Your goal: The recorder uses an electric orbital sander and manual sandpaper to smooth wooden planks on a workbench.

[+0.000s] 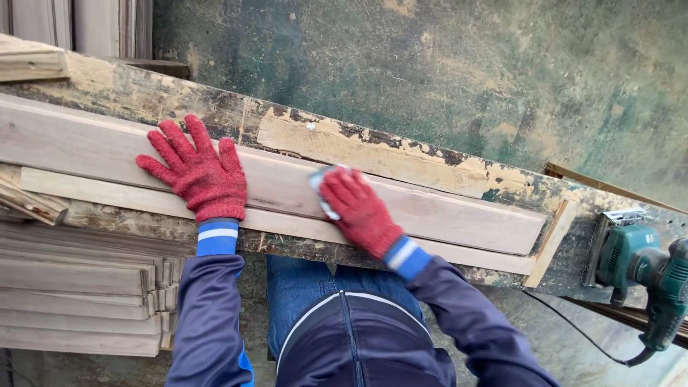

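I see my left hand flat, fingers spread, on the long plank lying along the table near its front edge, while my right hand presses a sanding pad onto it with curled fingers, a green sander resting well apart at the table's right end.

Worn, paint-flaked workbench; long pale wooden board lying along it, green electric sander at its right end

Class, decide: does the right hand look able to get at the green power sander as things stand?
Probably yes: the green power sander lies uncovered at the bench's right end, nothing between, though the right hand already presses a small sanding pad.
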